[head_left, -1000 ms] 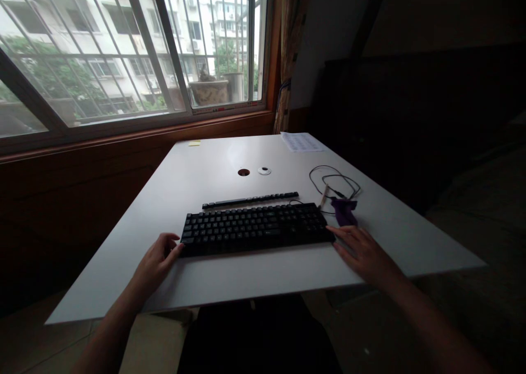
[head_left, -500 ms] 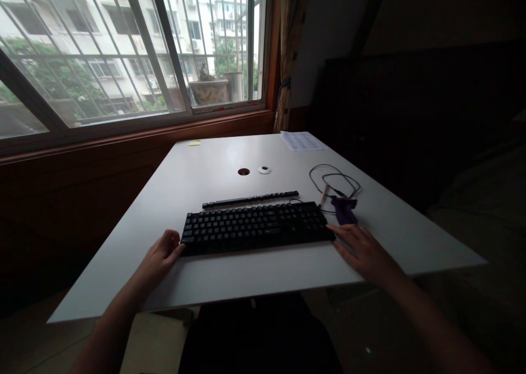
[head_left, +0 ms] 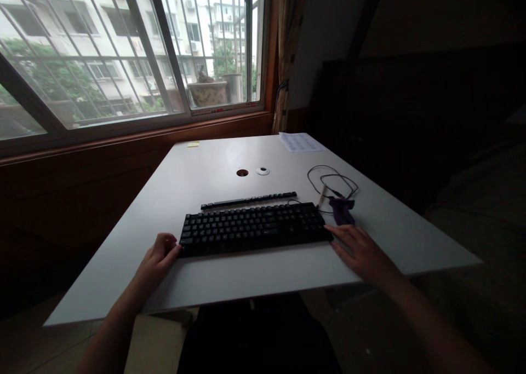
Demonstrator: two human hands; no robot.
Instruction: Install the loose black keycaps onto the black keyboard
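Note:
A black keyboard [head_left: 250, 229] lies flat on the white table in front of me. My left hand [head_left: 161, 253] is at its left front corner, fingers curled and thumb against the edge. At the opposite end my right hand [head_left: 356, 248] holds the right front corner between thumb and fingers. Just behind the keyboard, a line of loose black keycaps [head_left: 249, 200] runs roughly parallel to it. The strip along the keyboard's near edge looks bare of keys, though it is dark there. A crumpled purple cloth [head_left: 342, 212] sits beyond my right fingers.
A looped black cable [head_left: 335, 178] and a thin light-coloured stick [head_left: 322, 195] lie to the right, near the cloth. Farther back on the table [head_left: 197, 171] are a round hole [head_left: 242, 173], a white round cap [head_left: 263, 171], printed sheets [head_left: 301, 142] and yellow notes [head_left: 193, 144].
Both hands stay at the keyboard's ends. The whole scene has shifted very slightly left in view; nothing has plainly moved on the table.

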